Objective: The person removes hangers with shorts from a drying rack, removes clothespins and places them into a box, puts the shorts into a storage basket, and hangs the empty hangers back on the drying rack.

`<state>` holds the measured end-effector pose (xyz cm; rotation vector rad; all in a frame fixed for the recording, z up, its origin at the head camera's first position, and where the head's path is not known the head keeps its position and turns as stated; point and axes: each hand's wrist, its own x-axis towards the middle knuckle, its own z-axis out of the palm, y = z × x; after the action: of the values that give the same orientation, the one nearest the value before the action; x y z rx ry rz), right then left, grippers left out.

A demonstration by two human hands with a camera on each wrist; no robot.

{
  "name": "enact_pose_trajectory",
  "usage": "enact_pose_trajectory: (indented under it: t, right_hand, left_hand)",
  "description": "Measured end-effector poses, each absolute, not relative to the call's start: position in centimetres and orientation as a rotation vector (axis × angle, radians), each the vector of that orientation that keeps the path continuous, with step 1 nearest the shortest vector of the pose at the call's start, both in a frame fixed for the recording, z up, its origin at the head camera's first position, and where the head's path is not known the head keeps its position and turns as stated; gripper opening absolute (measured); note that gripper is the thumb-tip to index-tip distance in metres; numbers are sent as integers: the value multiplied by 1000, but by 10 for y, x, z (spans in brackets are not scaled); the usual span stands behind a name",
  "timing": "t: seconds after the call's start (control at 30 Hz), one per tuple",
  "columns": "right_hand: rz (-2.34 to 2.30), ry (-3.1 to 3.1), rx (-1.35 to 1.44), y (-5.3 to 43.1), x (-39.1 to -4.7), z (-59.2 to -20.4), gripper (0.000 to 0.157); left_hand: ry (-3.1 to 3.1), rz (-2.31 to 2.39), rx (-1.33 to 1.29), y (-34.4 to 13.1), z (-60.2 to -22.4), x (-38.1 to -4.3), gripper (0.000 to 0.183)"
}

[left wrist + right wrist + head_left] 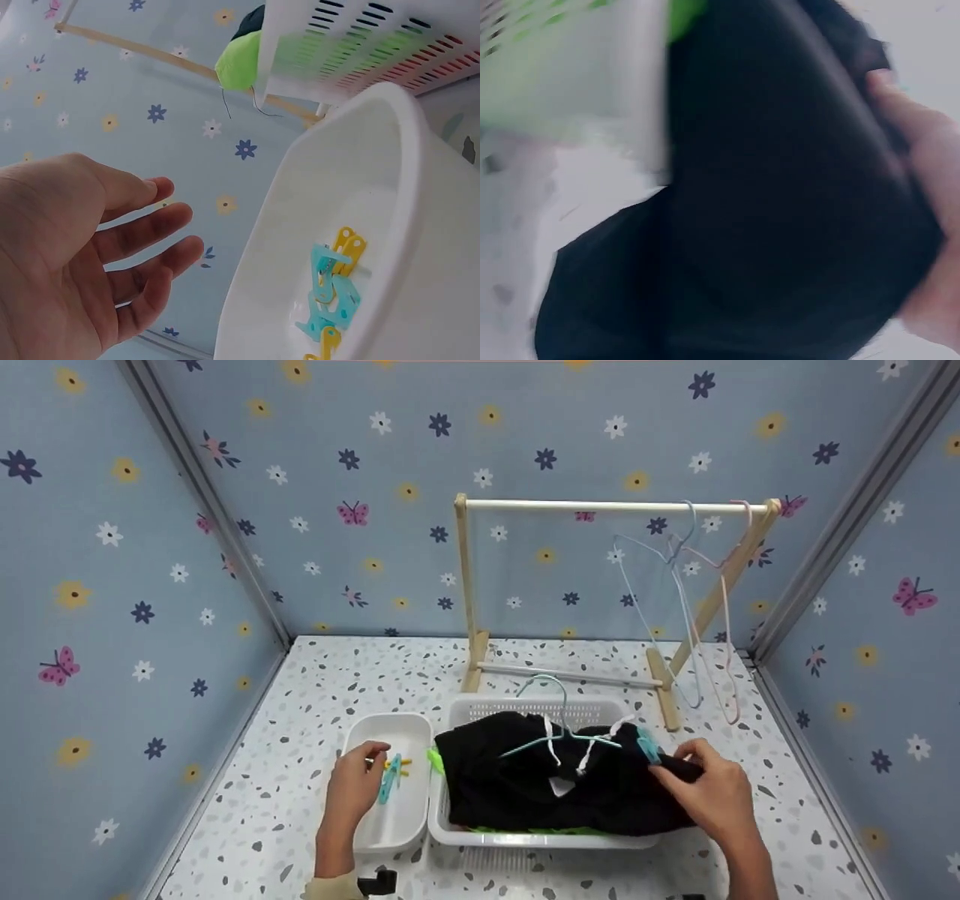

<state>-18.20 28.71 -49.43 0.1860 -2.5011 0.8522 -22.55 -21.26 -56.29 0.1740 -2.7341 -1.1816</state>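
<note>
Black drawstring pants (510,787) with white cords lie across a white basket (540,840). A light-blue hanger (564,727) lies on them, its hook pointing up. At their right end, a blue clothespin (647,745) is on the cloth. My right hand (712,787) pinches the black cloth beside that clothespin; the right wrist view is blurred, with the cloth (780,187) filling much of it. My left hand (356,780) hovers over the left side of a white tray (364,840), fingers loosely bent and nothing in them. Blue and yellow clothespins (330,285) lie inside the tray.
Behind the basket stands a wooden rack with a white rail (570,505). A blue hanger (679,551) and a pink hanger (726,577) hang at its right end. Bright green cloth (238,64) pokes out of the basket's left side. Patterned walls enclose the speckled table (300,720).
</note>
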Motion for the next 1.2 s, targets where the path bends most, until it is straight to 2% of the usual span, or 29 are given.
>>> enact_pose_trajectory:
  t: [0.13,0.33,0.63,0.83,0.97,1.2]
  right_hand:
    - [1219,-2620,190,294,-168,-473,28]
    - [1639,-2477,243,302,-156,-455,24]
    - [1439,-2181,83,301,-153,-446,26]
    - [1510,-2082,-29,303,-152,-430,30]
    - [1815,-1964,87,306,-156,-413,30]
    - [2277,-1642,424,305,-160,-398,21]
  left_hand:
    - [-2683,-1218,96,-207,-558,-222,18]
    - [-2577,-1288,-106,-194,-544,-219,15]
    - [-2460,-1364,-352,-176,-522,-209,18]
    - [-2441,-1410,-462,-172,-521,-205,17]
    - [-2430,-1438,-478,-170,-520,-205,15]
    - [-2418,-1436,-485,-171,-517,-199,15]
